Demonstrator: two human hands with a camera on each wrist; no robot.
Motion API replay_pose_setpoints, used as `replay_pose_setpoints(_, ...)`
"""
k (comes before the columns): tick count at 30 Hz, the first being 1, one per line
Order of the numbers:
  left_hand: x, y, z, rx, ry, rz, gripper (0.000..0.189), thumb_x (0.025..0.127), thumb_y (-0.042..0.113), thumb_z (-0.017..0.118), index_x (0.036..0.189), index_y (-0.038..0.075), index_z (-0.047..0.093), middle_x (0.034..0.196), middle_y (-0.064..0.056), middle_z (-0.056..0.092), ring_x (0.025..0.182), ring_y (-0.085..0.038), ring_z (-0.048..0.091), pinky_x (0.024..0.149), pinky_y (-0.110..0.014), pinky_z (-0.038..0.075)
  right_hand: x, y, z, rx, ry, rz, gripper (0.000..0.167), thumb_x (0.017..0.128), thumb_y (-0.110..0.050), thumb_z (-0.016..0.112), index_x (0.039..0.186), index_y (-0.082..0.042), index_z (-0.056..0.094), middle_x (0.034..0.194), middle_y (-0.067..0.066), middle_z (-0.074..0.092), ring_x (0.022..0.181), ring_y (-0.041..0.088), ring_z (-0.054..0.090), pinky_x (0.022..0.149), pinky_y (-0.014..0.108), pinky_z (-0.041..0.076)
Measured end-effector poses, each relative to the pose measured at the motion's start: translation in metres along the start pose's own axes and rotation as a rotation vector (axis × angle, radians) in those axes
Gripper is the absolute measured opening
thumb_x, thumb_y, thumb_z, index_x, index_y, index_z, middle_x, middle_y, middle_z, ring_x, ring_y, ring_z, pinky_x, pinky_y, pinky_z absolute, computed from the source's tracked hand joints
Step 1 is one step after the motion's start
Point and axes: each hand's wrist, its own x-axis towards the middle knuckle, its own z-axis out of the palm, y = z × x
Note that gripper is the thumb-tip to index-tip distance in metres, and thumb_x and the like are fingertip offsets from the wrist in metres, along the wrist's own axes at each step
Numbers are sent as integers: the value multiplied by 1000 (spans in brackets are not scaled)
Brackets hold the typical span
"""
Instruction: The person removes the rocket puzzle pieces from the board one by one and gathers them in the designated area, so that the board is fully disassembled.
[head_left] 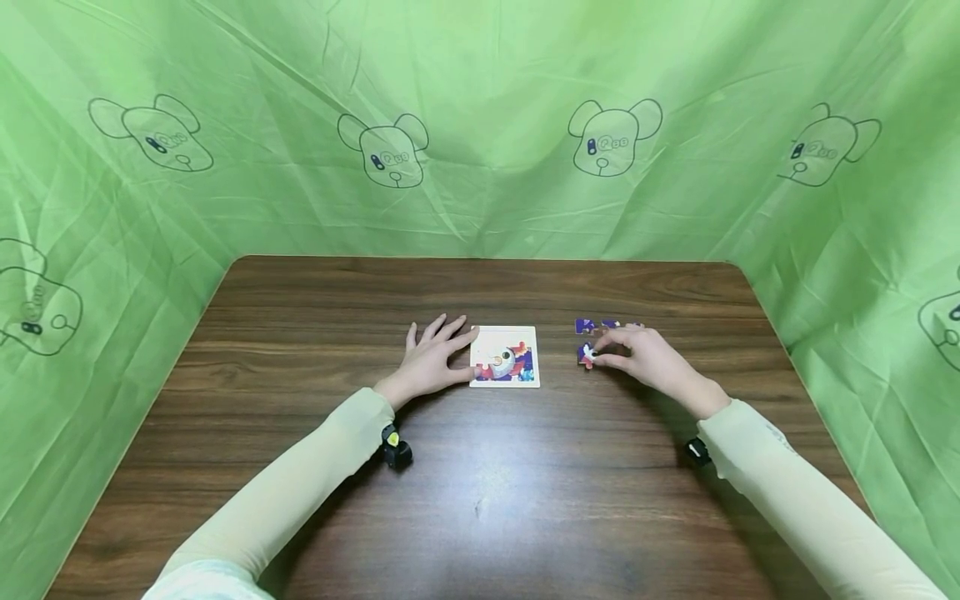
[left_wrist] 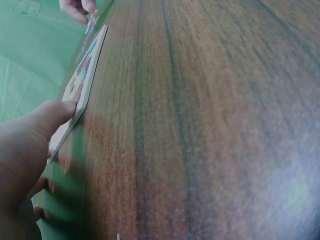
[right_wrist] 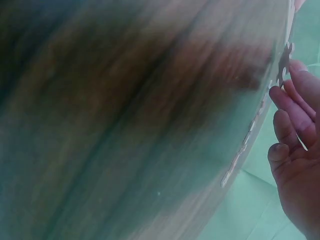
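Pale sleeves [head_left: 288, 482] extend over the wooden surface [head_left: 600, 500]. Toward its far edge, the left hand [head_left: 429, 360], fingers spread, touches the puzzle board [head_left: 495, 338]; rightward, the right hand [head_left: 651, 358] pinches a puzzle piece [head_left: 586, 356], seemingly lifted, beside loose pieces [head_left: 585, 326].

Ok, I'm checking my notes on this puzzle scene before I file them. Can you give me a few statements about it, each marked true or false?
1. The right hand pinches a puzzle piece. True.
2. The left hand touches the puzzle board. True.
3. The puzzle board is completely filled. False: its upper left area is bare.
4. Loose pieces lie on the table, to the right of the puzzle board. True.
5. The cloth behind the table is plain red. False: it is green, with line-drawn animal heads on it.
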Motion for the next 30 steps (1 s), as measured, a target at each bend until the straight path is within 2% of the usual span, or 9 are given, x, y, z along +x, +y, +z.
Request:
replay_pose_setpoints(6, 0, 1, 0, 10, -3, -2, 80, 94, 59, 69, 162, 27, 40, 171, -5, 28, 160, -37, 13, 118, -76, -1, 1, 5, 2, -17, -30, -14, 14, 89, -17, 83, 102, -15, 78, 99, -3, 77, 97, 25, 69, 94, 57, 47)
replay_pose_setpoints(9, 0, 0, 1, 17, -1, 0, 81, 94, 60, 69, 162, 27, 40, 171, -4, 27, 160, -37, 13, 117, -76, -1, 1, 6, 2, -23, -50, 1, 16, 89, -18, 83, 104, -15, 77, 100, -2, 76, 88, 22, 66, 95, 62, 45)
replay_pose_setpoints(13, 0, -1, 1, 21, 4, 2, 81, 94, 59, 69, 162, 27, 40, 171, -5, 28, 160, -37, 13, 117, -76, -1, 1, 6, 2, -28, -55, 6, 19, 89, -17, 83, 106, -12, 76, 100, 1, 74, 78, 18, 59, 87, 56, 47)
replay_pose_setpoints(16, 0, -1, 1, 22, 5, 2, 81, 94, 60, 69, 162, 28, 40, 171, -4, 28, 160, -37, 13, 117, -76, -1, 1, 5, 1, -28, -34, -2, 23, 87, -13, 85, 107, -7, 75, 104, 7, 72, 85, 23, 64, 84, 50, 53)
replay_pose_setpoints(20, -1, 0, 1, 20, 9, 4, 81, 94, 60, 69, 162, 27, 41, 171, -5, 28, 159, -37, 14, 117, -76, -1, 0, 5, 1, -40, -23, -7, 26, 86, -13, 86, 108, -2, 75, 106, 12, 68, 95, 30, 66, 84, 48, 56)
replay_pose_setpoints(30, -1, -2, 3, 27, 14, 9, 80, 94, 60, 68, 162, 27, 41, 171, -5, 29, 159, -38, 14, 117, -77, 0, 2, 8, 3, -57, -44, -16, 24, 87, -14, 85, 106, -4, 77, 102, 11, 67, 95, 28, 64, 86, 48, 55)
